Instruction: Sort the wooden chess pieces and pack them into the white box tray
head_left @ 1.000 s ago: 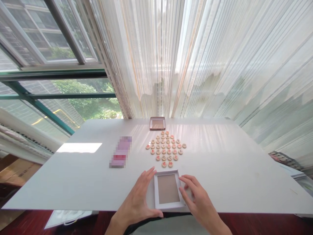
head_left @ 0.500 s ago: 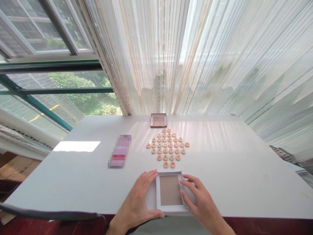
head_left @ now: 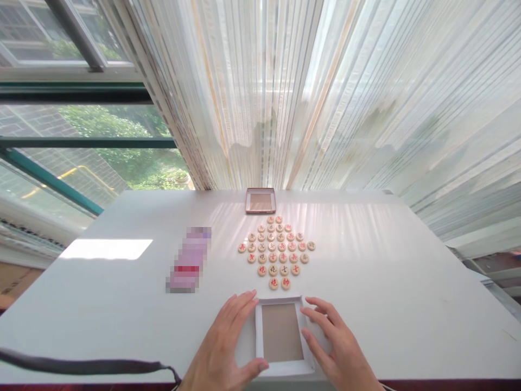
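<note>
A shallow white open box [head_left: 258,336] with a brown inside bottom lies at the table's near edge, between my two hands. My left hand [head_left: 223,339] is at its left side, thumb and fingers spread wide, with fingertips close to the far left corner and the thumb over the near left part. On the right side, my right hand [head_left: 337,339] has its fingers apart, the tips at the box's right wall; whether they press on it I cannot tell. Just beyond the box, several round wooden Chinese chess pieces [head_left: 282,246] lie in rows, marked in red or dark characters.
A second shallow box or lid [head_left: 261,201] with a brownish rim stands at the table's far edge. A blurred purple item [head_left: 189,260] lies left of the pieces. A dark strap [head_left: 81,363] crosses the lower left. Behind the white table [head_left: 386,304] hang curtains [head_left: 260,81].
The camera view has shifted, so the table, box and hands appear slightly lower. Both hands stay beside the box, and the pieces keep their arrangement.
</note>
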Demonstrator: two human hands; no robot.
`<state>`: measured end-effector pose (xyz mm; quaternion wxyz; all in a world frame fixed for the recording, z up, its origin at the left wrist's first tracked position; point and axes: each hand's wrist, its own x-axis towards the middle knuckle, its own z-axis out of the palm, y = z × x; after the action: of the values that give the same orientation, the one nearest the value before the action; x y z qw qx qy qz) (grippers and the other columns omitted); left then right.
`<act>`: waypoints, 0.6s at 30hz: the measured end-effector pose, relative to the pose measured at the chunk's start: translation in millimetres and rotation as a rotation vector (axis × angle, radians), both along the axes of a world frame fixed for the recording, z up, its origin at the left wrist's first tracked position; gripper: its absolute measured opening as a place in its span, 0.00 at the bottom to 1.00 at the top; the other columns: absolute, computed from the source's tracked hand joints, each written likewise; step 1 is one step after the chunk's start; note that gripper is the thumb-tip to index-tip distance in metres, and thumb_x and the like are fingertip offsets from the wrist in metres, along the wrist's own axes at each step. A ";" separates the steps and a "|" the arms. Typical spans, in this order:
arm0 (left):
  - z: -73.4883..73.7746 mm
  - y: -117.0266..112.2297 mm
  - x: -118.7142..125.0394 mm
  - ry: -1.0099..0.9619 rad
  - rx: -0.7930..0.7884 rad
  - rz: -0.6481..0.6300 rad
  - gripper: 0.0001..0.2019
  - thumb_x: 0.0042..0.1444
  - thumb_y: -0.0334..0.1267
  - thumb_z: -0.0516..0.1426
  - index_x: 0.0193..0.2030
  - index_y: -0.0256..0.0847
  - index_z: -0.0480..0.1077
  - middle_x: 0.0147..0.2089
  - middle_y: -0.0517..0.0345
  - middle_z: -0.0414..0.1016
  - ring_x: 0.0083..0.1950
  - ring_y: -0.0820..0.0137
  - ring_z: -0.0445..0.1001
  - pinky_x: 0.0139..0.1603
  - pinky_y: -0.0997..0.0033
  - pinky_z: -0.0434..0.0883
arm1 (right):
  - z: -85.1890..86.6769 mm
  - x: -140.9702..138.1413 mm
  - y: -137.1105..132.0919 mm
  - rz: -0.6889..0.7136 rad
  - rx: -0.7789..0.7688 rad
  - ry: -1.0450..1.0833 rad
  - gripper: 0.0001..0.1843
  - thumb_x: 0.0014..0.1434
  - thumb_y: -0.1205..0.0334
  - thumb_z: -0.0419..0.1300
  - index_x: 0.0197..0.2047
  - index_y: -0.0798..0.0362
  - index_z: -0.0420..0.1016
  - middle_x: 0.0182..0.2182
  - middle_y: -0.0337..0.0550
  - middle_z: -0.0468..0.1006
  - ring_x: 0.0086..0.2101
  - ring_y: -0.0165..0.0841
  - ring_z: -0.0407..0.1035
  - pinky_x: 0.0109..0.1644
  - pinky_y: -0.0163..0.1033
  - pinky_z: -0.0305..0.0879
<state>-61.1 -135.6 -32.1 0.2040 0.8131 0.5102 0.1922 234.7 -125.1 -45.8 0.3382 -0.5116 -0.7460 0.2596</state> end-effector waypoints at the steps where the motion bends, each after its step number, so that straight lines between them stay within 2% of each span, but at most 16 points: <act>1: -0.3 2.0 0.8 -0.004 0.020 -0.001 0.44 0.57 0.54 0.63 0.75 0.49 0.47 0.75 0.49 0.56 0.73 0.47 0.57 0.71 0.41 0.61 | 0.0 0.7 2.3 0.010 0.001 -0.005 0.20 0.65 0.62 0.59 0.60 0.41 0.74 0.60 0.51 0.72 0.50 0.46 0.75 0.52 0.50 0.78; 6: -3.0 11.1 4.7 -0.016 0.111 -0.016 0.41 0.57 0.48 0.63 0.74 0.48 0.51 0.71 0.49 0.64 0.70 0.50 0.64 0.71 0.46 0.63 | -0.8 3.5 15.3 0.085 0.002 -0.045 0.26 0.66 0.64 0.58 0.66 0.37 0.68 0.60 0.47 0.73 0.56 0.48 0.71 0.59 0.55 0.73; 12: -8.7 12.6 3.8 -0.005 0.178 -0.030 0.43 0.56 0.53 0.62 0.74 0.46 0.50 0.69 0.47 0.66 0.68 0.50 0.67 0.69 0.48 0.65 | 0.8 4.3 14.8 0.104 -0.022 -0.053 0.26 0.66 0.64 0.58 0.66 0.38 0.68 0.60 0.47 0.73 0.57 0.48 0.69 0.59 0.53 0.72; 15: -11.3 13.3 3.2 -0.008 0.203 -0.030 0.45 0.56 0.55 0.63 0.74 0.44 0.49 0.69 0.45 0.66 0.67 0.50 0.68 0.69 0.48 0.65 | 7.1 8.7 17.2 0.050 -0.057 -0.025 0.22 0.67 0.62 0.57 0.63 0.41 0.71 0.59 0.49 0.73 0.54 0.47 0.72 0.54 0.49 0.76; 18: -13.1 15.5 3.3 -0.018 0.235 -0.021 0.42 0.57 0.54 0.63 0.73 0.45 0.50 0.68 0.45 0.68 0.66 0.51 0.69 0.67 0.50 0.67 | 20.7 17.9 36.9 -0.036 -0.090 -0.009 0.18 0.68 0.59 0.55 0.59 0.42 0.74 0.55 0.50 0.75 0.45 0.43 0.76 0.42 0.45 0.78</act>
<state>-57.8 -120.2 -45.2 0.1137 0.8349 0.4739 0.2557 252.6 -88.2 -25.1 0.3160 -0.5408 -0.7258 0.2845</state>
